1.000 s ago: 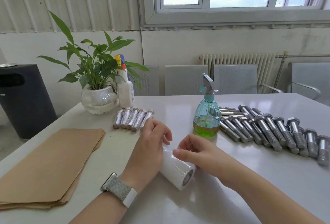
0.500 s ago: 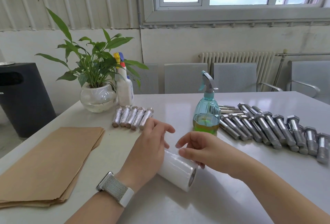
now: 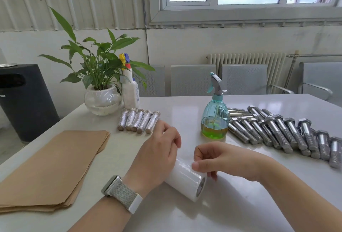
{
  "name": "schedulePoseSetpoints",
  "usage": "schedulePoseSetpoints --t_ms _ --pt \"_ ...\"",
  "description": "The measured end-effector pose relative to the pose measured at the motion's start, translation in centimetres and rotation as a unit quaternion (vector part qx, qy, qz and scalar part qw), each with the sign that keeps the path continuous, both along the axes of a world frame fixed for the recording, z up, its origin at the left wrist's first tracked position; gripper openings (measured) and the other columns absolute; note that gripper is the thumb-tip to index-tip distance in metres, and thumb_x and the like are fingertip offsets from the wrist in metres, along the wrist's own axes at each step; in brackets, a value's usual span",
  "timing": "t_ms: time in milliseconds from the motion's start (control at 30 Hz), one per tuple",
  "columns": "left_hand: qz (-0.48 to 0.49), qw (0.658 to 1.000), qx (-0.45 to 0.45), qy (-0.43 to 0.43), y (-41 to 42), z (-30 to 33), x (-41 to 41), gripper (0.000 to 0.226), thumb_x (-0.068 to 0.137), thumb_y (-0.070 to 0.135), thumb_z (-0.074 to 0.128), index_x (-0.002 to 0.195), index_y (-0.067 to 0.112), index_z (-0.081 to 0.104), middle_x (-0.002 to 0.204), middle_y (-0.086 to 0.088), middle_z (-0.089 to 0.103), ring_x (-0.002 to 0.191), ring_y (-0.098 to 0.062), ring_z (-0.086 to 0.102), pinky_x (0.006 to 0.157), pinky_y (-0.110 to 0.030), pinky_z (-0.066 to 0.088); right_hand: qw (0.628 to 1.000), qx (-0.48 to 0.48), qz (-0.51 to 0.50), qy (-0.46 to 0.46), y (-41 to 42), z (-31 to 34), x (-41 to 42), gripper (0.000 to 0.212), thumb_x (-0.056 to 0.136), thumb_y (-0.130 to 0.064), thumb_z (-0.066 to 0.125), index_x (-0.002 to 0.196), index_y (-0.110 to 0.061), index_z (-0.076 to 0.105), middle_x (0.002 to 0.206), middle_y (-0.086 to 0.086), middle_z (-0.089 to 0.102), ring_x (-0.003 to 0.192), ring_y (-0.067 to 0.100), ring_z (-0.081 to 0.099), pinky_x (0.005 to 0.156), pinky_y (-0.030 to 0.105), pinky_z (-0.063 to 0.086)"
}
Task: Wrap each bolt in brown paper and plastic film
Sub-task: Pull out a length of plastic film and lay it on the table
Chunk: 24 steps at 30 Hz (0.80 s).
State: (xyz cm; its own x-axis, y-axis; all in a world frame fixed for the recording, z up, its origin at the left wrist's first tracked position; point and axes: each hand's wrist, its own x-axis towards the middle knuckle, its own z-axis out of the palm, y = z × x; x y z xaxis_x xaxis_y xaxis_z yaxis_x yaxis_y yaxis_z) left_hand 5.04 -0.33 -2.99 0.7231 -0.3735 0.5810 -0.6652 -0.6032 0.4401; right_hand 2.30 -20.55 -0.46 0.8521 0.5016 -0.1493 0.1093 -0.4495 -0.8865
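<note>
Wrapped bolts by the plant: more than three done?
Yes: five wrapped bolts lie side by side on the table, in front of the glass plant pot.

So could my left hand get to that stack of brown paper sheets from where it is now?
Probably yes. The stack of brown paper sheets lies flat on the table's left side, and nothing stands between it and the left hand, though that hand now rests on the white roll of plastic film.

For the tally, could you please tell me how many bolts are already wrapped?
5: the wrapped bolts lie side by side in one row on the table, just in front of the plant bowl and white bottle.
</note>
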Motion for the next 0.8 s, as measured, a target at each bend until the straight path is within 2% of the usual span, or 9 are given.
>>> schedulePoseSetpoints --t_ms 100,233,367,500,667,800 --pt "-0.001 1.0 -0.01 0.016 -0.1 0.5 -0.4 0.019 0.087 0.016 0.035 0.074 0.029 0.042 0.093 0.006 0.041 0.075 -0.02 0.063 0.072 -0.044 0.049 1.0 0.01 0.002 -0.023 0.0 0.0 -0.1 0.02 0.093 -0.019 0.067 0.078 -0.013 0.055 0.072 0.0 0.053 0.067 0.016 0.051 0.071 0.032 0.046" --pt "0.011 0.999 -0.028 0.019 0.0 0.8 -0.8 0.02 0.082 0.017 0.032 0.068 0.029 0.039 0.081 0.006 0.048 0.071 -0.022 0.062 0.068 -0.046 0.048 0.998 0.01 -0.009 -0.055 0.1 -0.1 0.0 0.019 0.091 -0.018 0.069 0.077 -0.013 0.057 0.071 0.002 0.056 0.066 0.015 0.052 0.065 0.03 0.046" --pt "0.023 0.999 -0.018 0.022 0.1 0.9 -1.0 0.015 0.077 0.018 0.032 0.068 0.024 0.042 0.064 0.001 0.057 0.067 -0.024 0.058 0.065 -0.046 0.047 0.999 0.01 0.008 -0.039 0.0 0.0 0.0 0.023 0.089 -0.022 0.07 0.071 -0.021 0.057 0.065 0.008 0.058 0.061 0.021 0.052 0.059 0.03 0.043" --pt "0.043 0.998 -0.03 0.029 0.1 0.9 -0.9 0.015 0.077 0.019 0.031 0.067 0.027 0.038 0.057 0.002 0.054 0.067 -0.023 0.063 0.064 -0.045 0.047 0.999 0.033 0.01 -0.022 -0.5 0.3 0.1 0.017 0.089 -0.02 0.072 0.075 -0.018 0.061 0.062 0.006 0.055 0.054 0.018 0.049 0.053 0.026 0.043" --pt "0.046 0.998 -0.037 0.023 0.2 0.7 -0.8 0.015 0.078 0.019 0.031 0.067 0.028 0.038 0.055 0.003 0.05 0.063 -0.021 0.063 0.062 -0.045 0.047 1.0 0.011 0.015 0.003 -1.0 0.5 0.0 0.015 0.087 -0.025 0.072 0.076 -0.02 0.063 0.063 0.003 0.056 0.059 0.018 0.052 0.056 0.026 0.046" --pt "0.043 0.998 -0.035 0.02 0.3 0.6 -0.5 0.014 0.079 0.022 0.03 0.07 0.029 0.038 0.057 0.004 0.048 0.064 -0.02 0.064 0.06 -0.041 0.047 0.999 0.029 -0.003 -0.034 -1.0 0.6 0.1 0.01 0.083 -0.022 0.069 0.076 -0.017 0.064 0.071 0.003 0.059 0.07 0.018 0.054 0.063 0.031 0.048"
